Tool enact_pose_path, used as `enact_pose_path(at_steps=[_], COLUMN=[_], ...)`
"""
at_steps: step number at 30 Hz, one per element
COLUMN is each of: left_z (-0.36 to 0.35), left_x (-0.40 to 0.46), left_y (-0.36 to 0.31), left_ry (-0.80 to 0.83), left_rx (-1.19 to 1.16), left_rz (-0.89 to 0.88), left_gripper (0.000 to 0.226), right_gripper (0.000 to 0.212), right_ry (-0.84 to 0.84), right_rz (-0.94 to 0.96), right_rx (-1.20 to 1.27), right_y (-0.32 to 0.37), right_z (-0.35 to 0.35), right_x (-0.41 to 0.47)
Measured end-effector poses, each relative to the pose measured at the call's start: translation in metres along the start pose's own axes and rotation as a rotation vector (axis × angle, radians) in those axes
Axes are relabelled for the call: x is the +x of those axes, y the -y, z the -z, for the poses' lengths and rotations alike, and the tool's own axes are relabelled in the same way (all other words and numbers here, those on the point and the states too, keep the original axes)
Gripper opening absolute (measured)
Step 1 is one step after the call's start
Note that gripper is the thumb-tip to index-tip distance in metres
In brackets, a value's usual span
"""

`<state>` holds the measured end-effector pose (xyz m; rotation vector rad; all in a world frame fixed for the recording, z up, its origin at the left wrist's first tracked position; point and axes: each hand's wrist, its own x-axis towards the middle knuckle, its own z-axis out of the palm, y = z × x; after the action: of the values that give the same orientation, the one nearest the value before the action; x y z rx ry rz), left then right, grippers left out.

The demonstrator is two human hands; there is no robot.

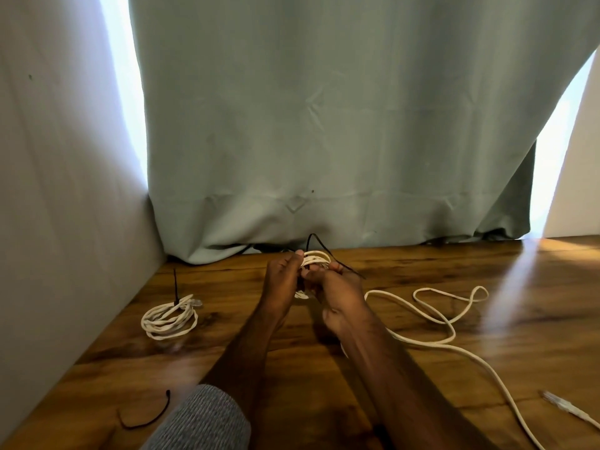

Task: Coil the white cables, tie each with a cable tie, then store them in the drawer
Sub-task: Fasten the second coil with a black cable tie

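Glossy brown wooden worktop (pixel 406 384) before grey-green curtain (pixel 324 125). I see both forearms stretched forward, hands meeting mid-worktop. Left hand (pixel 281 277) fingers curled round small white cable coil (pixel 314 257); right hand (pixel 337 289) pinches thin black cable tie (pixel 319 243) looped over it. Tied white cable bundle (pixel 169 318) lies well left. Loose white cable (pixel 438 316) sprawls right, passing under right forearm. Spare black tie (pixel 146 417) beside grey knitted sleeve (pixel 201 420).

white coil (pixel 313 257) held in air | black cable tie (pixel 316 240) looped round it
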<state>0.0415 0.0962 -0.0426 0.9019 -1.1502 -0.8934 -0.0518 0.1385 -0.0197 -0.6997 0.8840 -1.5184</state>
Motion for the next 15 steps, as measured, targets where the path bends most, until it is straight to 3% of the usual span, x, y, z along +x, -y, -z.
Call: enact_pose_path(at_steps=[9,15], left_z=[-0.007,-0.004], left_x=[-0.003,0.001], left_y=[0.000,0.003], left_ry=[0.052,0.027], left_rx=[-0.029,-0.001], left_rz=[0.014,0.001], left_gripper=[0.031,0.027], right_gripper=[0.033,0.045], right_ry=[-0.266,-0.259], right_rz=[0.190,0.116], right_rx=[-0.256,-0.322], right_y=[-0.012,-0.008], right_z=[-0.001,0.004], right_x=[0.013,0.013])
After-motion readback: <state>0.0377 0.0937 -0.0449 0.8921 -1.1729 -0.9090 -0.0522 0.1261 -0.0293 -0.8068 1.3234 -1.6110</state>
